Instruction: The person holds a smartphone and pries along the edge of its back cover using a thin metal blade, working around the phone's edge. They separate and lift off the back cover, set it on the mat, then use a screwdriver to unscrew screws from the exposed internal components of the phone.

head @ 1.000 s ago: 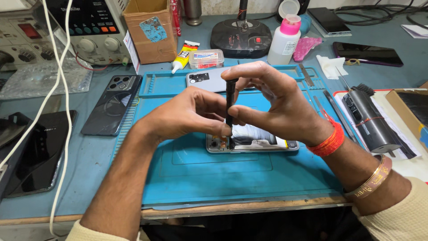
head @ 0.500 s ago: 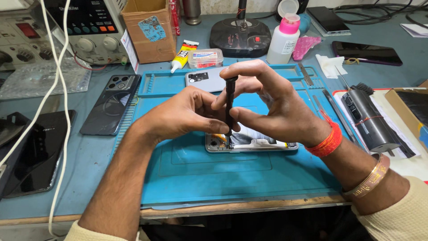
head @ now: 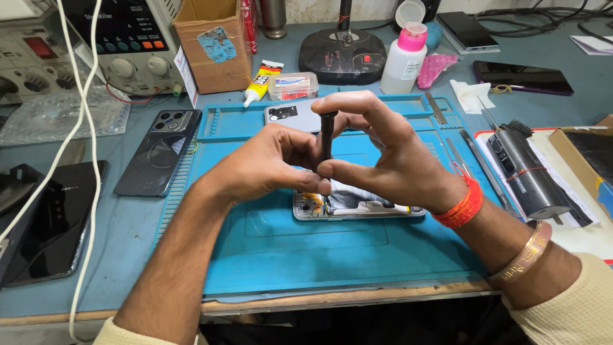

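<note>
At far left a black phone [head: 54, 220] lies face down, with a second dark phone [head: 156, 153] beside it. Behind, an open cardboard box [head: 214, 41] shows no visible contents; a small clear plastic box [head: 294, 85] holds something red and white. On the blue mat [head: 319, 249], the left hand [head: 262, 169] pinches the black screwdriver [head: 325, 144] standing upright on the opened phone [head: 357, 206]. The right hand [head: 389, 153] also closes on the screwdriver, forefinger on its top. A pink-capped bottle [head: 403, 61] stands behind.
</note>
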Demonstrator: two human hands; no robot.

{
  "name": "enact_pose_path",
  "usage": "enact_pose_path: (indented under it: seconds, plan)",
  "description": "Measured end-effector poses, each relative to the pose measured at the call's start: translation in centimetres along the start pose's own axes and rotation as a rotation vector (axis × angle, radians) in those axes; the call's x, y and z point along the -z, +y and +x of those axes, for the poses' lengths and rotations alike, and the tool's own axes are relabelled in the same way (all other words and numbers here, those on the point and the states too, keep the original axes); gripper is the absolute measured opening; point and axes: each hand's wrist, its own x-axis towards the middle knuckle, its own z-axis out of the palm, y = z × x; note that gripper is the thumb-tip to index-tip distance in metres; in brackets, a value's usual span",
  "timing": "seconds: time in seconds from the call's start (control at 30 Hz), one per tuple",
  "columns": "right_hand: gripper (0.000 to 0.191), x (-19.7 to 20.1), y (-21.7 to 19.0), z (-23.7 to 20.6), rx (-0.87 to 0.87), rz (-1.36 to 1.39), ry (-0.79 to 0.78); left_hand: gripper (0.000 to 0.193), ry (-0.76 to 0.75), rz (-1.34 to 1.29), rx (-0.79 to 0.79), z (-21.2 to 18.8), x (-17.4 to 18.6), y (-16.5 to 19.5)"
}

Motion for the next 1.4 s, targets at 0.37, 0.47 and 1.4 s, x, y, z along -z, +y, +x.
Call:
enact_pose_path:
  seconds: [0.37, 0.47, 1.4]
  plan:
    - [0.06, 0.3, -0.2, -0.1, -0.065, 0.064, -0.023, 0.02, -0.033, -0.034, 0.007, -0.3, 0.1, 0.3]
    - [0.063, 0.1, 0.1, 0.0, 0.008, 0.015, -0.016, 0.021, -0.031, 0.016, 0.018, 0.0, -0.2, 0.0]
    - [0.062, 0.4, -0.2, 0.1, -0.041, 0.012, -0.002, 0.026, 0.021, 0.103, 0.031, -0.4, 0.2, 0.5]
